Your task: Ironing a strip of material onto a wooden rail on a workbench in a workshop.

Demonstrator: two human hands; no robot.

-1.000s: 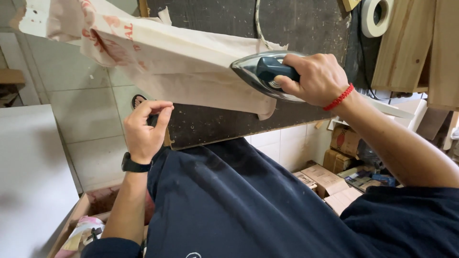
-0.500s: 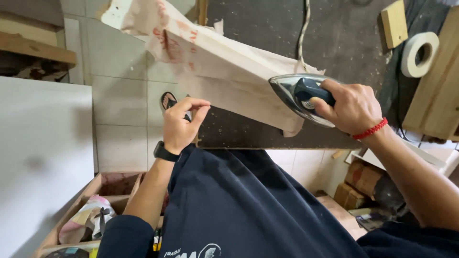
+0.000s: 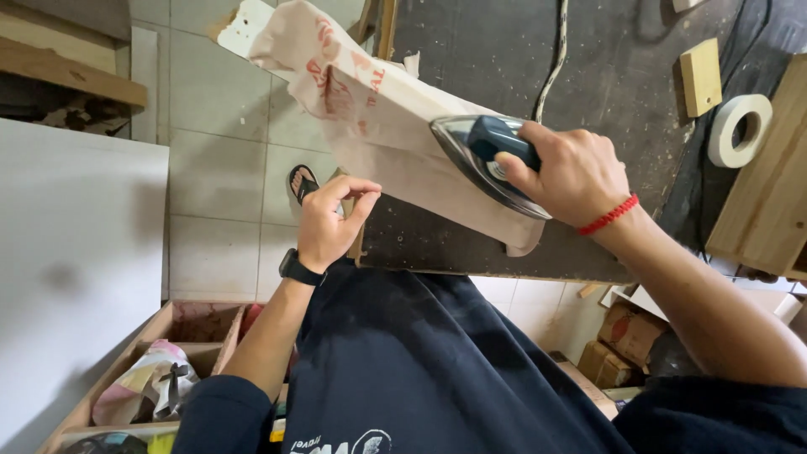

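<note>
My right hand (image 3: 572, 172) grips the dark blue handle of a clothes iron (image 3: 483, 160), whose metal sole presses on a long beige cloth or paper-covered board (image 3: 378, 118) with red print. That board lies across a dark worktable (image 3: 622, 92) and juts out past its edge over the tiled floor. My left hand (image 3: 332, 223), with a black watch at the wrist, pinches the near edge of the covered board at the table's corner. A cord (image 3: 551, 59) runs away across the tabletop behind the iron.
A roll of white tape (image 3: 740, 130), a small wood block (image 3: 699, 77) and a wooden plank (image 3: 769, 202) lie on the table's right. A wooden crate with bundled cloth (image 3: 147, 378) sits below left beside a white panel (image 3: 76, 252). Cardboard boxes (image 3: 618, 345) stand under the table.
The view has swung so the board and table sit more to the right. My right hand keeps the iron on the covered board; my left hand stays pinching its near edge.
</note>
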